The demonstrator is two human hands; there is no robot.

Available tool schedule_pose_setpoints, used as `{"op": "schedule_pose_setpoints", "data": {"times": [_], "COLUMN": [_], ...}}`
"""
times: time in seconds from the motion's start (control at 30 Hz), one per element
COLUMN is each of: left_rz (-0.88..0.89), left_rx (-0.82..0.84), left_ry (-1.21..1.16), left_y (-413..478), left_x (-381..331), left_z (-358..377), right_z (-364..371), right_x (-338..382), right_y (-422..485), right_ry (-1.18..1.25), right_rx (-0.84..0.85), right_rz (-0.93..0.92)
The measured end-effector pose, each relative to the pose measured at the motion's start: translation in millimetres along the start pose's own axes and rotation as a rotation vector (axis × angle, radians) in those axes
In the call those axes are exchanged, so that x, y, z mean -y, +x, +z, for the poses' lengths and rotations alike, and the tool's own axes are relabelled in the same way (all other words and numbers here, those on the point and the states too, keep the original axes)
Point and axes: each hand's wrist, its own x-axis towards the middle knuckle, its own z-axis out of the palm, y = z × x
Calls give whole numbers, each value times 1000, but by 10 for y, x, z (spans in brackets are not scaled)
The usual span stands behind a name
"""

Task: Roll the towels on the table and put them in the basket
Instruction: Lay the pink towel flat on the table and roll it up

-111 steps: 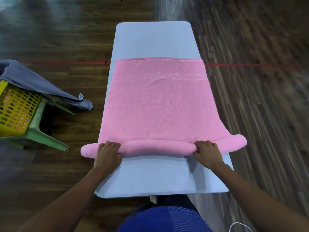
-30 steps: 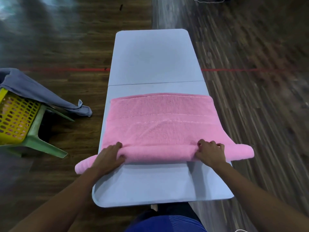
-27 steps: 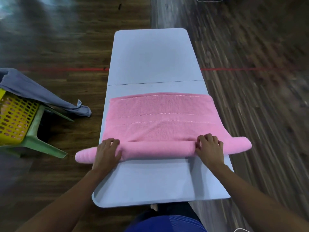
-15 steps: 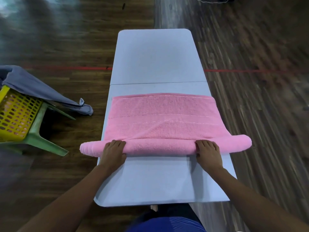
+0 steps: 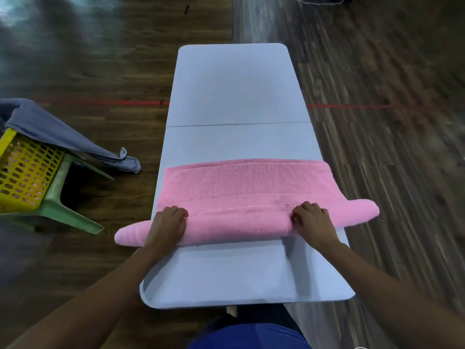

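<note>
A pink towel lies across the light grey table, partly rolled into a thick tube along its near edge. Both ends of the roll hang past the table's sides. My left hand presses on the left part of the roll with fingers curled over it. My right hand grips the right part in the same way. A short flat strip of towel lies beyond the roll. The yellow perforated basket stands at the far left on a green stool.
A grey-blue cloth drapes over the basket and hangs toward the wooden floor. The green stool has legs that splay toward the table. A red line runs across the floor. The table's far half is bare.
The roll has grown thicker and the flat part of the towel has shortened a great deal. Both hands stayed on the roll, shifting with it.
</note>
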Motion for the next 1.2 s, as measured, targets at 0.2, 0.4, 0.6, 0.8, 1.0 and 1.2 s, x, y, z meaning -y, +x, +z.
{"op": "schedule_pose_setpoints", "data": {"times": [0.2,0.4,0.6,0.8,1.0,1.2], "left_rz": [156,24,1,100,110,16], "left_rx": [214,394,325,-19,139,370], "left_ry": [92,-48,-98,17,90,-89], "left_y": [-242,-39,53,-19,-20,197], "left_x": [-182,-232,-12,-98,-37,-50], "left_z": [178,-28,-16,83,146,-73], "right_z": [130,-25,-49,60,107,-160], "right_x": [-127,40,-5,-55,-66,-40], "right_y": [-200,-43,94,-20,48,274], "right_ry": [78,-99,-23,46,-19,56], "right_rx": [200,326,178,35,132,499], "right_rz": [-62,-40,53,-59,-72,4]}}
